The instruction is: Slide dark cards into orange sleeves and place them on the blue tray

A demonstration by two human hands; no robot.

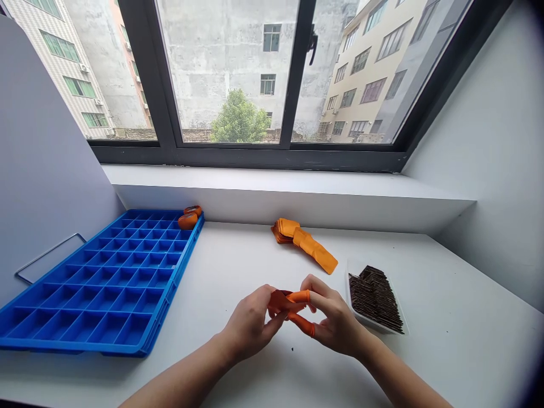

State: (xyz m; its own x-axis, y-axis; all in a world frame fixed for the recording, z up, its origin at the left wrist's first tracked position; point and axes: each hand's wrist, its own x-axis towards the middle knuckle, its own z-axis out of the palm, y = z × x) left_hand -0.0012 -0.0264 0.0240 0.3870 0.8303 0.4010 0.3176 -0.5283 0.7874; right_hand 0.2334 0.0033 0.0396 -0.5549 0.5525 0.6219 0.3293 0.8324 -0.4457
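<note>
Over the middle of the white table, my left hand [253, 322] is closed on a small orange pouch [280, 301], gripping its left side between thumb and fingers. My right hand [335, 320] wears orange finger cots on its thumb and index finger. Those two fingertips close on the pouch's right side, where its edge looks spread apart. Whether something lies inside the pouch is hidden by the fingers. Beyond the hands lies a fanned pile of flat orange pouches [314, 249]. Right of my right hand, a clear plastic box [406, 326] holds rows of thin dark brown pieces [376, 297].
A blue compartment tray [147, 348] fills the left side of the table. Two orange bundles [187, 221] sit in its far right corner. A bent metal wire [51, 249] stands at its left edge. A tiny dark scrap [292, 349] lies in front of the hands. A window ledge [289, 184] bounds the back.
</note>
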